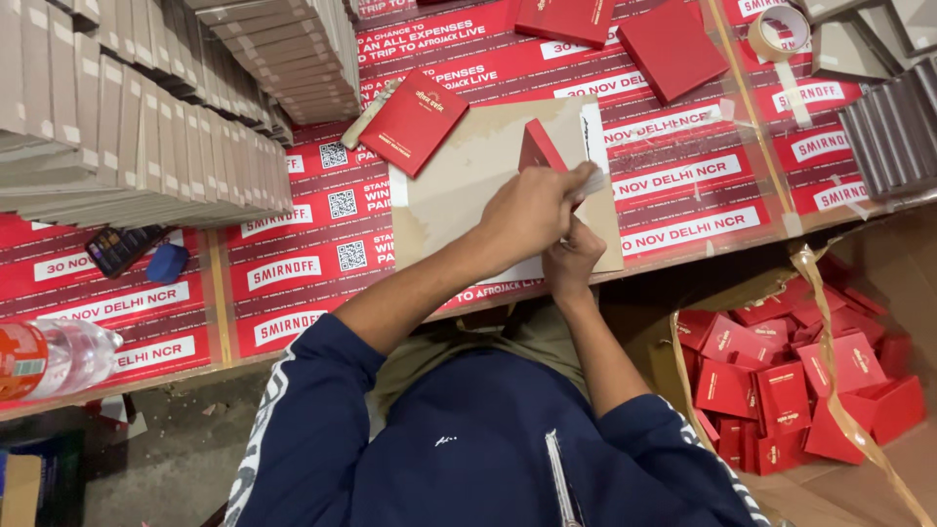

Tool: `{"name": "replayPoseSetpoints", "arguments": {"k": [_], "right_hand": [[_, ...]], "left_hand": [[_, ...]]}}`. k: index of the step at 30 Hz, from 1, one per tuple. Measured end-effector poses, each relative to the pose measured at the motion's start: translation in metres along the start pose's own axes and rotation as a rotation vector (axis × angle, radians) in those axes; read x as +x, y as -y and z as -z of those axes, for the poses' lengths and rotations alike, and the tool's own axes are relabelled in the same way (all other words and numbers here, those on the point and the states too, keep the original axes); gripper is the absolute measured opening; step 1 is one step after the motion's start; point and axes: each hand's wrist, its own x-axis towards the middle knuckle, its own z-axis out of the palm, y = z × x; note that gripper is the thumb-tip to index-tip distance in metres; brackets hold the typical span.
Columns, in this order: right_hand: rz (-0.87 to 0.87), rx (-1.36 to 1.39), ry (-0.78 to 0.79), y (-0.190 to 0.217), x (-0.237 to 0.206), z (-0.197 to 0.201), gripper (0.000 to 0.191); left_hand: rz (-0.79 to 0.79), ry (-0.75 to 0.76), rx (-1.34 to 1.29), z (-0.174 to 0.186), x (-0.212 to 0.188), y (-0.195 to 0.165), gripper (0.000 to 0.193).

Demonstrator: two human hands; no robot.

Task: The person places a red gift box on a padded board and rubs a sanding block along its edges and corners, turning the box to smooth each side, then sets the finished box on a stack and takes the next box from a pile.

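I am looking down at a counter [322, 244] covered in red printed sheets. Big stacks of grey card [137, 117] are sitting on its left side. A brown carton [878, 468] is standing low on the right, and it is holding a pile of red boxes [781, 390]. A brown board [468, 185] is lying flat in the middle of the counter. A clear bottle [54, 356] is lying at the left edge. A red lid [414, 122] is resting on the board's top left corner. A small red box [539, 149] is standing tilted on the board, just above my hands. My left hand [532, 210] is curling shut on a white strip [590, 182] beside the box. My right hand [573, 262] is tucked under the left one, and I cannot tell what its grip is doing. A tape roll [778, 31] is lying far off at the top right.
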Motion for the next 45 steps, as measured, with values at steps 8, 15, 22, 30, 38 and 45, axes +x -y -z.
{"name": "replayPoseSetpoints", "arguments": {"k": [8, 15, 22, 30, 38, 45], "right_hand": [[-0.009, 0.013, -0.008, 0.007, -0.002, -0.001, 0.011], [-0.042, -0.038, -0.019, 0.022, 0.003, -0.002, 0.017], [0.005, -0.046, -0.017, 0.020, 0.004, -0.002, 0.009], [0.117, -0.207, 0.079, -0.041, -0.023, -0.007, 0.019], [-1.219, 1.396, 0.073, -0.083, 0.003, 0.026, 0.032], [-1.673, 1.750, -0.187, -0.081, 0.014, 0.014, 0.022]], "left_hand": [[0.021, 0.027, 0.095, -0.016, 0.000, 0.015, 0.048], [0.194, -0.178, 0.421, 0.040, 0.042, 0.095, 0.029], [-0.182, -0.314, 0.567, -0.014, 0.033, 0.079, 0.063], [-0.280, -0.157, 0.406, -0.051, -0.018, 0.012, 0.066], [-0.307, -0.286, -0.059, -0.016, -0.045, 0.037, 0.054], [-0.372, -0.242, 0.099, 0.044, 0.017, 0.060, 0.043]]}}
